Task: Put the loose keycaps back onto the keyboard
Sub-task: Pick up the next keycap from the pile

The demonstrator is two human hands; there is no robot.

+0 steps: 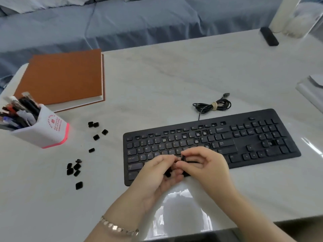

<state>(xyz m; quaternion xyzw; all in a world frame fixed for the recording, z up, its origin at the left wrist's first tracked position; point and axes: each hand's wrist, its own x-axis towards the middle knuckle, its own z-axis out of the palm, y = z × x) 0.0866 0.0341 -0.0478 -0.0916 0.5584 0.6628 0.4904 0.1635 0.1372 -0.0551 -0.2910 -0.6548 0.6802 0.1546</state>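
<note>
Over the keyboard's (253, 147) near rows, pinching one keycap (182, 158) between left hand (157, 172) and right hand (206, 163), seemingly cupping another in the left palm; well short of finished, with several sockets (164, 140) bare and loose keycaps (74, 169) scattered left on the table (174, 81).

Matt blk plastic keyboard (253, 142), glossy smooth table (174, 81), rough orange notebook cover (64, 75).

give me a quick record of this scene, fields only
surface: white table
keyboard: black, several keys missing
loose keycaps: scattered on table, left of keyboard
right hand: pinches keycap over keyboard's front left
left hand: cups second keycap in curled fingers
other: orange notebook, pen holder, coiled cable
</note>
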